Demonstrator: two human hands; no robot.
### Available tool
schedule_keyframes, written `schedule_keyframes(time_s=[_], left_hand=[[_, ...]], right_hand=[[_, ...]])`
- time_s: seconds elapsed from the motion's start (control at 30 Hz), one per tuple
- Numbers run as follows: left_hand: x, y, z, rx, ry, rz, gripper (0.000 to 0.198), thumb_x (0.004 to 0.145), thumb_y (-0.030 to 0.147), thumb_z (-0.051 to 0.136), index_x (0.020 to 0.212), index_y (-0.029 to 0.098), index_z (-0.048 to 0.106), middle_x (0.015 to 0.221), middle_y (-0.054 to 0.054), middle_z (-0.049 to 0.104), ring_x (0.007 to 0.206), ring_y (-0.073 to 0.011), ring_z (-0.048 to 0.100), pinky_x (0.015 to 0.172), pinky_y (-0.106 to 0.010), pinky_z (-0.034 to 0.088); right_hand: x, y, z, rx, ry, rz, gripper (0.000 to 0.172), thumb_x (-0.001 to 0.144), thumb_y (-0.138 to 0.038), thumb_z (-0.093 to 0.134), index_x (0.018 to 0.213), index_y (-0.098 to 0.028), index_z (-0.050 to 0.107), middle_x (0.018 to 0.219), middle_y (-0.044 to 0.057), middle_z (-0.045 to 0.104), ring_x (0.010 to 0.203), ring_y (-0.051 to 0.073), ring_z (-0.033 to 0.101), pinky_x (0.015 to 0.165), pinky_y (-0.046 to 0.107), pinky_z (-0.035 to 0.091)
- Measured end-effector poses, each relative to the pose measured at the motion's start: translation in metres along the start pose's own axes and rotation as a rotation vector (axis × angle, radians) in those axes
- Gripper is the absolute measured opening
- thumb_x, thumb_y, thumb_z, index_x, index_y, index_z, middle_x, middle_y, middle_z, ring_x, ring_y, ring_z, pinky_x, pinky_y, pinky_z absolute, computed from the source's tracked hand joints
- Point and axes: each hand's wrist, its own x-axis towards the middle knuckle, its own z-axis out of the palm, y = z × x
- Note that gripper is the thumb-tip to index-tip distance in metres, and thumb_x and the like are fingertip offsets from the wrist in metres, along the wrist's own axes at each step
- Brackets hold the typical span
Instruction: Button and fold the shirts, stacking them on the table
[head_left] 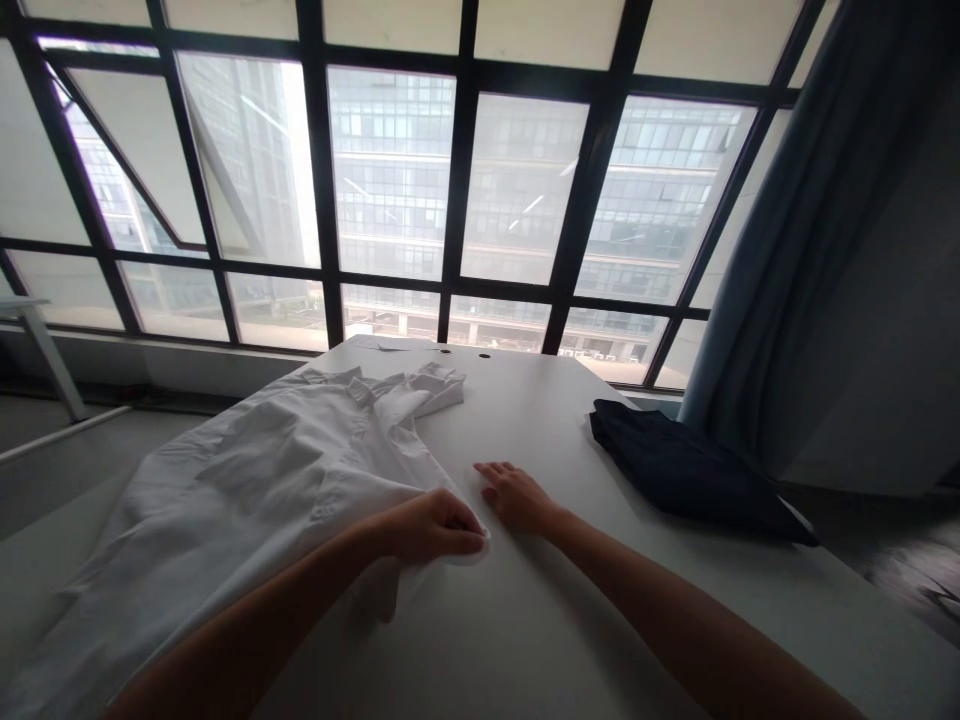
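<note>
A white button-up shirt (255,490) lies rumpled on the white table (540,420), with its collar area bunched toward the far end. My left hand (435,527) is curled over the shirt's near right edge and pinches the cloth. My right hand (517,498) rests palm down on the bare tabletop, just right of the shirt. Its fingers are slightly apart and it holds nothing. The shirt's edge hangs over the table's near side below my left hand.
A folded dark navy garment (682,470) lies at the table's right edge. Two small holes (465,353) mark the far tabletop. A large window (450,180) stands beyond, with a blue curtain (780,240) at right.
</note>
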Motion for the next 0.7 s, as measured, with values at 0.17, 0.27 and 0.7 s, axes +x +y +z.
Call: schedule_keyframes(time_s=[0.17, 0.27, 0.7], left_hand=[[-0.030, 0.021, -0.010, -0.178, -0.531, -0.023, 0.064, 0.065, 0.071, 0.083, 0.090, 0.012, 0.079, 0.075, -0.004, 0.070, 0.067, -0.0161, 0.061, 0.069, -0.026, 0.054], [-0.039, 0.030, -0.019, -0.181, -0.756, -0.030, 0.061, 0.065, 0.072, 0.081, 0.080, 0.013, 0.079, 0.073, -0.005, 0.070, 0.068, -0.0204, 0.067, 0.074, -0.028, 0.057], [-0.028, -0.007, -0.069, 0.215, 0.220, -0.146, 0.064, 0.087, 0.071, 0.054, 0.093, 0.012, 0.076, 0.075, -0.008, 0.071, 0.064, -0.0151, 0.058, 0.065, -0.026, 0.046]], right_hand=[[0.062, -0.030, 0.009, 0.160, 0.041, -0.099, 0.072, 0.098, -0.021, 0.067, 0.161, -0.012, 0.035, 0.141, 0.015, 0.054, 0.128, 0.030, 0.050, 0.108, 0.037, 0.042], [0.087, -0.031, 0.013, 0.205, 0.097, -0.090, 0.062, 0.096, -0.018, 0.071, 0.153, -0.014, 0.046, 0.133, 0.013, 0.059, 0.114, 0.028, 0.060, 0.094, 0.031, 0.049], [0.067, 0.021, -0.042, -0.255, -0.013, 0.148, 0.021, 0.098, -0.008, 0.058, 0.105, -0.012, 0.077, 0.113, 0.016, 0.066, 0.113, 0.030, 0.060, 0.105, 0.040, 0.042]])
